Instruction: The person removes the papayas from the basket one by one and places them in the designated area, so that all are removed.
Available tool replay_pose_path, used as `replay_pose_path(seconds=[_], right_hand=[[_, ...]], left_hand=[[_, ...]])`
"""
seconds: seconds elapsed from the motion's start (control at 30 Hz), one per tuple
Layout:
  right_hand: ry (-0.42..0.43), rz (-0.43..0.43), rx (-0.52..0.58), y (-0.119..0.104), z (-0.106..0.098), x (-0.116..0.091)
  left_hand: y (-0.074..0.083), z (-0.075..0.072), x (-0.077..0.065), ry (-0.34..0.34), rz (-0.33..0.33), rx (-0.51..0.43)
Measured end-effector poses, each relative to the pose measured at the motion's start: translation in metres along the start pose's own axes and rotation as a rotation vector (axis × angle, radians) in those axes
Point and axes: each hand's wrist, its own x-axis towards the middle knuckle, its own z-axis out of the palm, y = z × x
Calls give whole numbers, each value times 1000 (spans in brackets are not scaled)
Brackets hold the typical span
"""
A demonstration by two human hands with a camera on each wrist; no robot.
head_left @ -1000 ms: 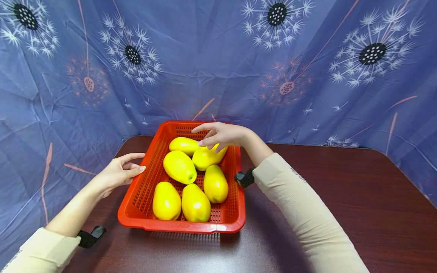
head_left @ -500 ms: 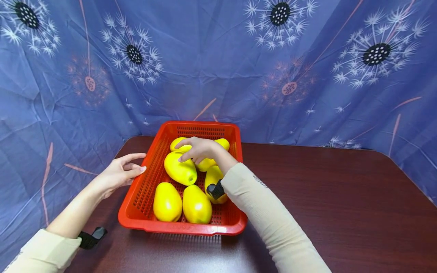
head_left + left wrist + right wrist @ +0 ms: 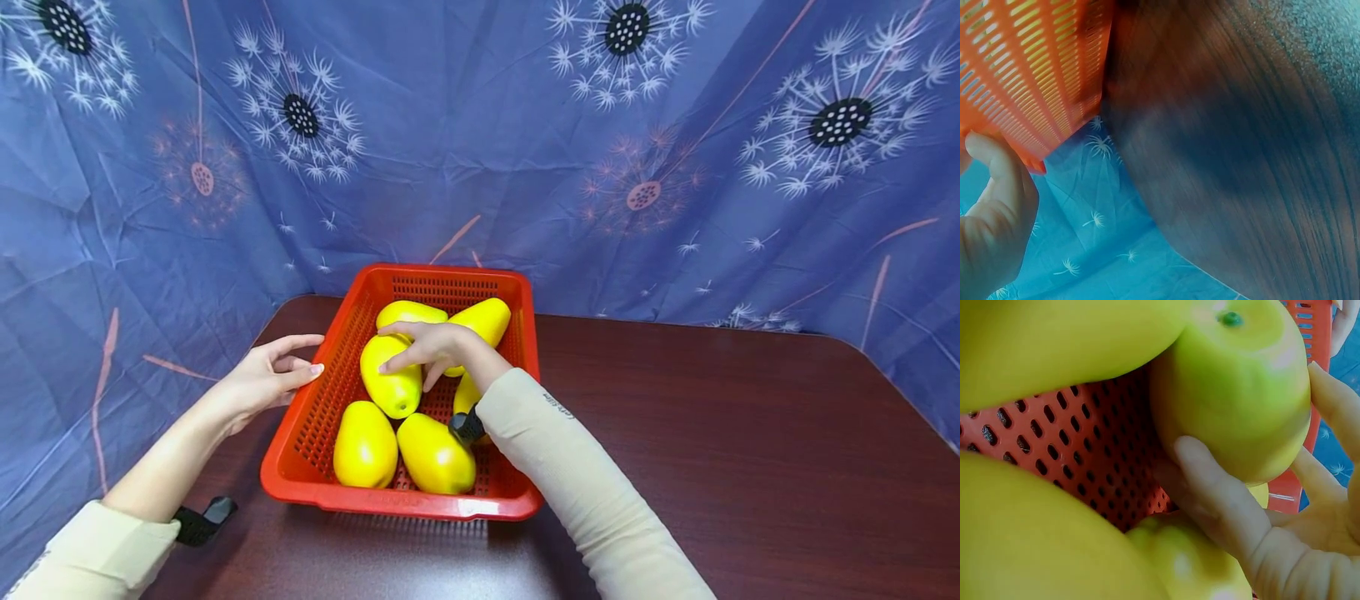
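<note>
A red plastic basket (image 3: 401, 500) holds several yellow papayas. My right hand (image 3: 438, 346) reaches into it and grips the papaya (image 3: 390, 383) at the middle left. In the right wrist view, the thumb (image 3: 1210, 487) and fingers lie on different sides of this papaya (image 3: 1241, 400), whose small green stem end shows. My left hand (image 3: 262, 379) touches the outside of the basket's left rim with thumb and fingertips. In the left wrist view, the left thumb (image 3: 1000, 169) meets the slotted wall (image 3: 1035, 69).
Two papayas lie at the front, one at left (image 3: 365, 446) and one at right (image 3: 437, 454). At the back are another papaya (image 3: 411, 313) and a longer one (image 3: 483, 320). The right forearm partly hides one more. A dark wooden table (image 3: 712, 433) meets a blue patterned curtain (image 3: 450, 125).
My right hand has come from above the back of the basket down onto the middle-left papaya, which has turned more upright. The front right papaya has tilted. My left hand stays at the rim.
</note>
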Motion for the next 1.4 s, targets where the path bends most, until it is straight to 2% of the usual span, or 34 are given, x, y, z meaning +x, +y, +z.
replay_pose_path(seconds=[0.47, 0.83, 1.13, 1.4], right_hand=[[-5, -28, 46, -2, -5, -5], [6, -85, 191, -10, -15, -17], [47, -162, 289, -13, -35, -45], [118, -191, 262, -7, -63, -81]], left_hand=[[5, 0, 2, 5, 3, 6], [6, -1, 3, -18, 3, -38], [1, -2, 0, -32, -7, -76], [-2, 0, -2, -22, -12, -91]])
